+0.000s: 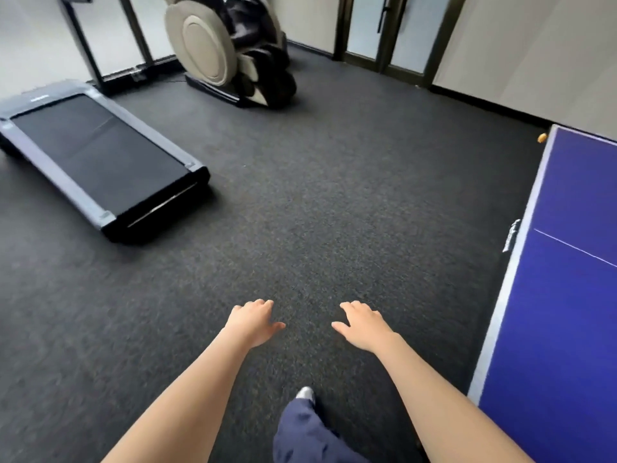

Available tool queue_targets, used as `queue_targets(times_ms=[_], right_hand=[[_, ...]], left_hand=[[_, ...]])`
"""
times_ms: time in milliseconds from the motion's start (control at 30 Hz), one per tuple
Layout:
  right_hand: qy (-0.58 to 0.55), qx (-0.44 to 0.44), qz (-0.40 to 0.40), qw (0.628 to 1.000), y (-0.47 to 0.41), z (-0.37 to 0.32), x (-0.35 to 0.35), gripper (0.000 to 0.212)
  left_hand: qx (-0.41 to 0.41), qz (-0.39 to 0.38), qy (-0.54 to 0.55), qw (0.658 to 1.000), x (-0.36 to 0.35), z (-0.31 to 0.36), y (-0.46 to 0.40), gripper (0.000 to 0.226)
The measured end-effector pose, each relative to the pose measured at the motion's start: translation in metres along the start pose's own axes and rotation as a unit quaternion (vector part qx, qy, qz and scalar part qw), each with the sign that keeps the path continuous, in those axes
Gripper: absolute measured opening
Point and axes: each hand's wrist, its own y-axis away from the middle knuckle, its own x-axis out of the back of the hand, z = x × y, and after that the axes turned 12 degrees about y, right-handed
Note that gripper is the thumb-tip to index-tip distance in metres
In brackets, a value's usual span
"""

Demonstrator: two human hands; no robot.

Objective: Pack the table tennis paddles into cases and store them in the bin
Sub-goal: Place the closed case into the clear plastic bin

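Right now your left grip (252, 320) and right grip (362, 324) both hang empty before you, fingers loosely spread, palms down over the dark carpet (317, 212). No paddle, case or bin shows anywhere, so I judge you're between steps, walking to fetch them. Your shoe (305, 394) steps forward beside the blue counter (567, 295) at your right; next, turn toward it and look for the paddles
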Motion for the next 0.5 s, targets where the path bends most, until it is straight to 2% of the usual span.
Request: queue_targets(times_ms=[233, 500], right_hand=[[-0.08, -0.065, 0.016, 0.995, -0.06, 0.061, 0.054, 0.062], [-0.179, -0.2, 0.042, 0.962, -0.072, 0.157, 0.072, 0.058]], left_hand=[[-0.074, -0.015, -0.054, 0.996, 0.07, 0.06, -0.106, 0.06], [-0.208, -0.064, -0.145, 0.965, 0.11, 0.186, -0.205, 0.062]])
